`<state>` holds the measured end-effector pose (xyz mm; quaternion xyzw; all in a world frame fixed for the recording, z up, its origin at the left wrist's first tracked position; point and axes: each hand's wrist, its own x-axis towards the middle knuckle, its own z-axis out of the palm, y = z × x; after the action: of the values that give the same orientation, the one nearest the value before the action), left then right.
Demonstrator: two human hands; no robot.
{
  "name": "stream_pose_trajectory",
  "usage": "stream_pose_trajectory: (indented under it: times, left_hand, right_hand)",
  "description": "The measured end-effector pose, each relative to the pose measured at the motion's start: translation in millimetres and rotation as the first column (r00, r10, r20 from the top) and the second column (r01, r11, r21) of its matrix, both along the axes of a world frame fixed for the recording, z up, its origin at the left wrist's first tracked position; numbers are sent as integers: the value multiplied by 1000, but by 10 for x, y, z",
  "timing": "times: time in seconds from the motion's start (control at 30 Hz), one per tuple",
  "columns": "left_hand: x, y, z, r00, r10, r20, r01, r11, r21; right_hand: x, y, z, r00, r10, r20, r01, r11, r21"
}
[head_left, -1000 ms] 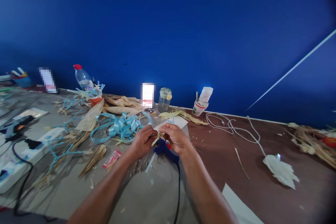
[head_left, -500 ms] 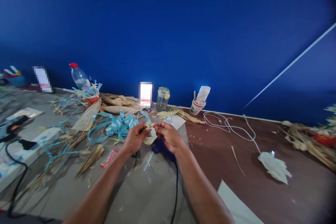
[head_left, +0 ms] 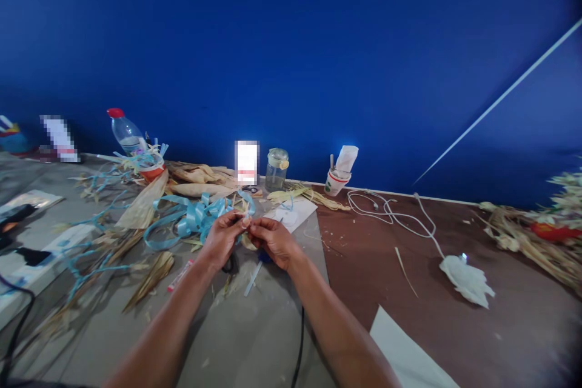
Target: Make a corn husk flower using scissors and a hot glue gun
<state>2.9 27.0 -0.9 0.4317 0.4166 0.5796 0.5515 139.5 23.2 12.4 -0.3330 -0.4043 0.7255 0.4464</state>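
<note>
My left hand (head_left: 224, 237) pinches a small pale piece that looks like corn husk (head_left: 246, 222), its exact shape too small to make out. Close beside it, my right hand (head_left: 275, 241) has thumb and fingers pressed together at the same piece. Beneath the right hand, mostly covered, lies a dark blue tool with a black cord (head_left: 300, 339), and a translucent stick (head_left: 253, 279) points out from it. Loops of light blue ribbon (head_left: 193, 218) lie just left of the hands. A white sheet of paper (head_left: 304, 212) lies behind the right hand.
Dried husks (head_left: 200, 176), a glass jar (head_left: 276, 170) and a paper cup (head_left: 337, 183) stand or lie along the wall. Blue-wrapped stems (head_left: 97, 270) spread at left near a white power strip (head_left: 50, 267). At right are a white cable (head_left: 395, 218) and a leaf-shaped white object (head_left: 467, 282).
Both hands have shifted slightly left and drawn closer together around the small pale piece. The right hand covers more of the blue tool. The whole view has moved a little.
</note>
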Motion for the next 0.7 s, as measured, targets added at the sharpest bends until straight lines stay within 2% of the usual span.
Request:
stream_pose_trajectory:
  times: [0.13, 0.3, 0.5, 0.7]
  left_hand:
    - [33, -17, 52, 998, 5, 59, -3, 999, -42]
    - [89, -45, 98, 996, 11, 89, -8, 999, -35]
    - [124, -50, 85, 997, 76, -1, -76, 997, 12]
    - [125, -25, 47, 991, 133, -28, -132, 991, 27]
  right_hand:
    - [-14, 5, -24, 999, -19, -36, 19, 1000, 12]
    - [-73, 8, -59, 986, -167, -6, 167, 984, 67]
    - [-115, 3, -84, 958, -287, 12, 283, 948, 145]
    - [-124, -4, -126, 916, -377, 140, 324, 898, 299]
